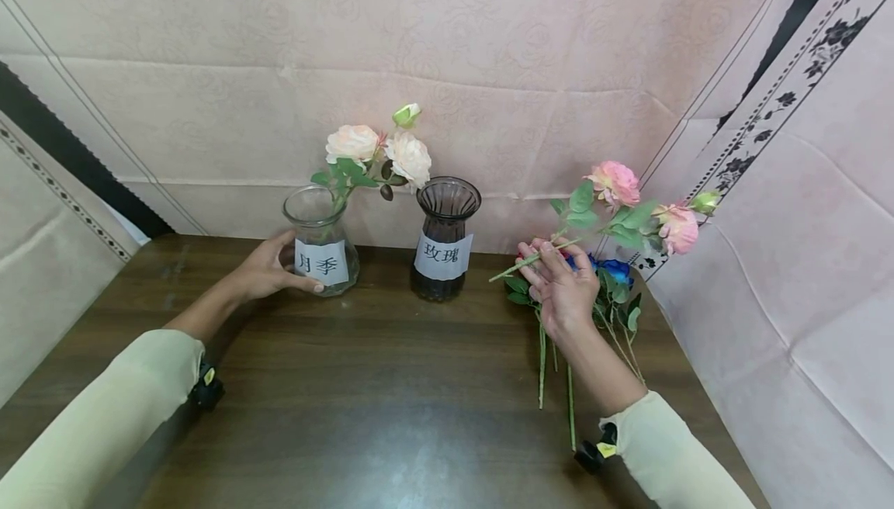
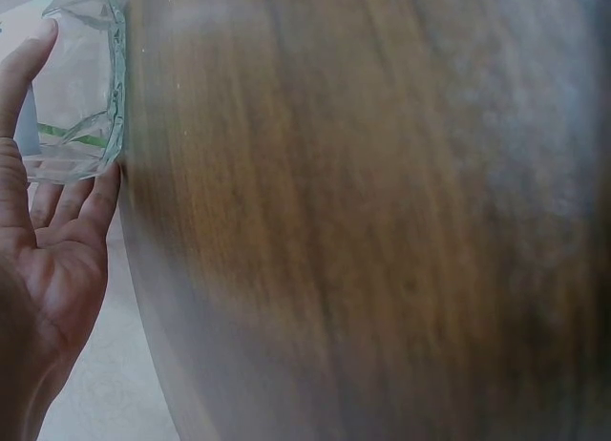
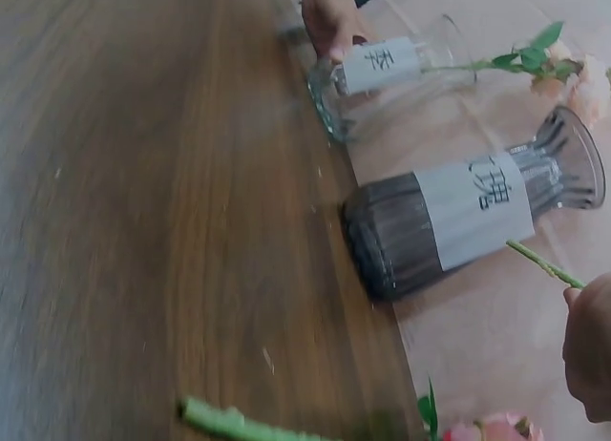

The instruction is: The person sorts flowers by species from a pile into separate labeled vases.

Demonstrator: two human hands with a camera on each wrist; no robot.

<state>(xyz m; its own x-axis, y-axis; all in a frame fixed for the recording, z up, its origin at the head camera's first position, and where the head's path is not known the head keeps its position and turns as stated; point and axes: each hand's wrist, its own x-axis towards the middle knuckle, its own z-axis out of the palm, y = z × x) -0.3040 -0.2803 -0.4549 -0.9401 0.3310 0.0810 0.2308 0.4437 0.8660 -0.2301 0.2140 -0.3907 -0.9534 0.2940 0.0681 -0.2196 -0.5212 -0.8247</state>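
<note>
My left hand (image 1: pixel 261 270) grips the lower side of a clear glass vase (image 1: pixel 314 218), thumb across the front by its white label. A stem of cream roses (image 1: pixel 352 143) leans out of that vase toward the right. In the left wrist view, the fingers curve behind the glass base (image 2: pixel 81 88). Over at the right, my right hand (image 1: pixel 569 296) pinches the green stem (image 1: pixel 517 267) of a pink flower spray (image 1: pixel 615 183), raised above the table and lying nearly sideways. A dark glass vase (image 1: pixel 448 210), labelled too, stands between the hands, touched by neither.
Beneath my right hand lie blue flowers (image 1: pixel 616 270) with leaves and several long stems (image 1: pixel 542 369) on the wooden table (image 1: pixel 363 385). Part of a pink-red flower (image 3: pixel 496 430) shows in the right wrist view. Patterned cloth (image 1: pixel 489 28) hangs behind and at both sides.
</note>
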